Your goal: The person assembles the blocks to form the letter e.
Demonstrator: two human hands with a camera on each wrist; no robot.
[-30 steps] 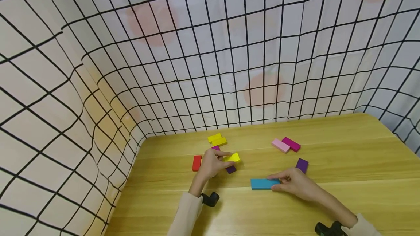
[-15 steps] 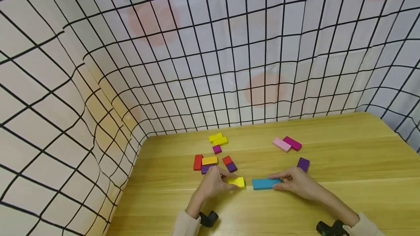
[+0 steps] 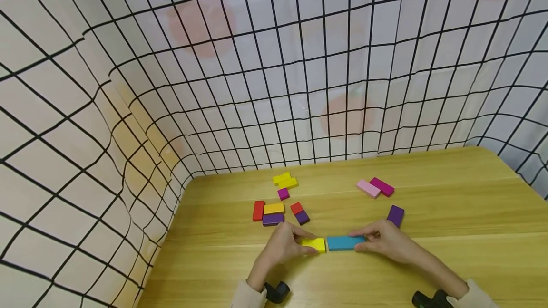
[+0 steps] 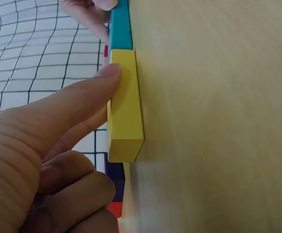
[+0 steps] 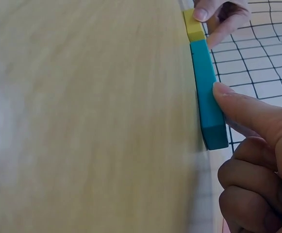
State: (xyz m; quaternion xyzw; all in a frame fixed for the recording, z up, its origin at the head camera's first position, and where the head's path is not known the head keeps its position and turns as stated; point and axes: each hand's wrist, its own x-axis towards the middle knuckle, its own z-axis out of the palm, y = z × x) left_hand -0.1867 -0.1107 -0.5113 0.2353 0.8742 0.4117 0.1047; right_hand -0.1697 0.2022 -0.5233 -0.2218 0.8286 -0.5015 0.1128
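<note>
My left hand [image 3: 284,245] pinches a yellow block [image 3: 314,245] between thumb and fingers, low at the wooden table. To its right, a longer blue block [image 3: 342,243] lies in line with it, end facing end, with a very thin gap in the head view. The thumb and fingers of my right hand [image 3: 383,239] pinch the blue block near its right end. Seen from the left wrist, the yellow block [image 4: 125,104] lies along the table, the blue block [image 4: 121,29] beyond it. In the right wrist view the blue block [image 5: 207,94] reaches up to the yellow one [image 5: 194,26].
Behind my left hand lie a red block [image 3: 259,211], an orange block [image 3: 274,208], a purple block [image 3: 273,219] and small red and purple pieces. Farther back are yellow blocks [image 3: 288,183] and a magenta cube [image 3: 283,194]. Pink [image 3: 368,188], magenta and purple [image 3: 396,216] blocks lie right.
My left hand has brought the yellow block from among the left-hand blocks toward me and rightward, up to the blue block's left end. The right hand has kept its hold, nearly still.
</note>
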